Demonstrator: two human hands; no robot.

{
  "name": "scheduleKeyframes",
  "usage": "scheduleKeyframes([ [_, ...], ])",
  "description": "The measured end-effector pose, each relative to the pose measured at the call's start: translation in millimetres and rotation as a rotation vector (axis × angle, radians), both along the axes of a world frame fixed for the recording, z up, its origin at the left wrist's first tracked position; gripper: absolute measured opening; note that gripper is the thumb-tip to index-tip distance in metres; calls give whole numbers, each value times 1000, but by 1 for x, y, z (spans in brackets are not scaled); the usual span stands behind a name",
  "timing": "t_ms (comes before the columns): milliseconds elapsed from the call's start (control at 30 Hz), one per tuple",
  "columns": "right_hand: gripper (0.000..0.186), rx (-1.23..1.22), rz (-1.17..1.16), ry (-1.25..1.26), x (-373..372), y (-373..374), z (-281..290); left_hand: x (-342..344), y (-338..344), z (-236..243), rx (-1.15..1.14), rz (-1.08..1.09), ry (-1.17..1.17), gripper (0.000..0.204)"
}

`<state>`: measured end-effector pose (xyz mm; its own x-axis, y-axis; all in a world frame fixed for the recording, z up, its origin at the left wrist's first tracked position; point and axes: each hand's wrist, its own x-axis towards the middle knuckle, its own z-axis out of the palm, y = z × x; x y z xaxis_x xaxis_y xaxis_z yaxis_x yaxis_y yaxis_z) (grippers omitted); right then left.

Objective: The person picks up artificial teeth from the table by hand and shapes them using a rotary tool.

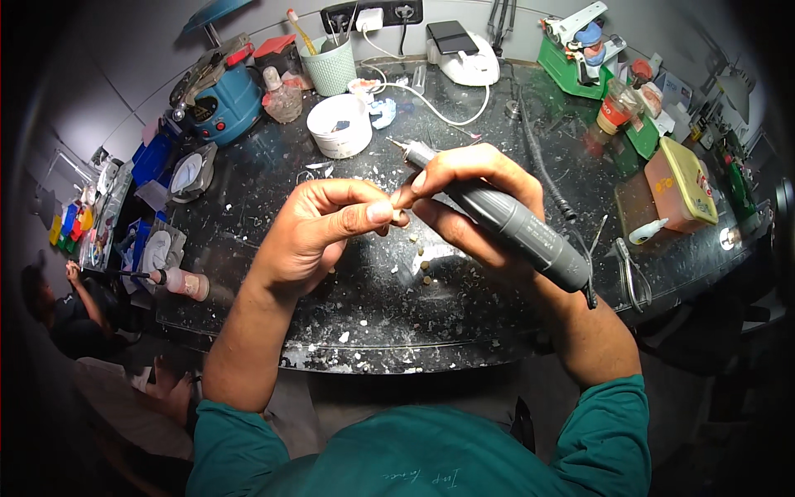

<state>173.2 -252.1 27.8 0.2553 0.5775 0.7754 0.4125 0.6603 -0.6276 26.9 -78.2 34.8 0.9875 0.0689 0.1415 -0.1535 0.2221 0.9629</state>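
Note:
A grey rotary handpiece (526,228) lies slantwise in my right hand (484,178), its thin tool tip pointing up and left. The fingers of that hand are wrapped round its body, and the thumb and forefinger reach toward the left fingertips. My left hand (310,228) is closed in a pinch, meeting the right fingertips above the middle of the bench. What the pinch holds is too small and too covered to make out. Below the hands, several small brownish pieces (426,266) rest on the black bench (364,319).
White crumbs litter the bench. Beyond my hands stand a white tub (341,132), a pale green cup of tools (329,68) and a blue machine (224,103). Pliers (631,277) and a yellow-lidded box (683,186) lie right. Another person (79,302) is far left.

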Motion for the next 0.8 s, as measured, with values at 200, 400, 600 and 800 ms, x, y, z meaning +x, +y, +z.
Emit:
scheduleKeyframes([
  [200,40,180,-159,-71,-8,8,-8,-1,-17,-5,-167,94,-100,21],
  [400,34,218,-216,-326,-6,4,1,-12,-21,-7,-155,156,-73,19],
  [600,34,233,50,-167,18,-3,-11,4,-18,-10,-63,223,37,26],
  [800,34,339,-249,-386,36,38,-28,7,35,-22,-298,29,30,40],
])
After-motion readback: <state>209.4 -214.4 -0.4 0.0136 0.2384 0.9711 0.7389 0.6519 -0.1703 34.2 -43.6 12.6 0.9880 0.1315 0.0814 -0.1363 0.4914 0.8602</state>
